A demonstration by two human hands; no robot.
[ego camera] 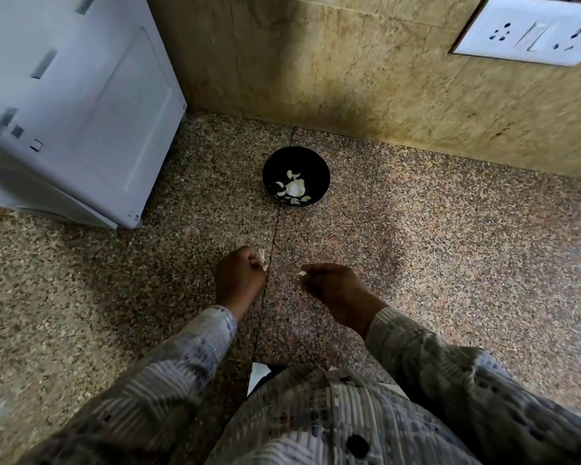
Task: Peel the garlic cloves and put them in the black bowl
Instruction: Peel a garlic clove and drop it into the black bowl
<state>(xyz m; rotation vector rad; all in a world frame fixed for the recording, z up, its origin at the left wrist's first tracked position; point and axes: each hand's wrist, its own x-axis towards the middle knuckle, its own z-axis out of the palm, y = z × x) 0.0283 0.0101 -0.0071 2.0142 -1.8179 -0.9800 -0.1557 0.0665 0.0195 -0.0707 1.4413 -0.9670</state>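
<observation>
The black bowl (296, 176) stands on the speckled granite counter near the back wall, with several peeled garlic cloves (293, 188) in it. Closer to me, my left hand (239, 280) is curled around something pale, a bit of white skin (261, 255) showing at the fingertips. My right hand (336, 290) pinches a small pale piece of garlic (301, 274) between thumb and fingers. The two hands are a short gap apart, well in front of the bowl.
A white appliance (71, 105) fills the back left of the granite counter (450, 246). The tiled wall behind carries a white socket plate (530, 31) at upper right. White scraps (257, 375) lie at the counter's near edge by my shirt.
</observation>
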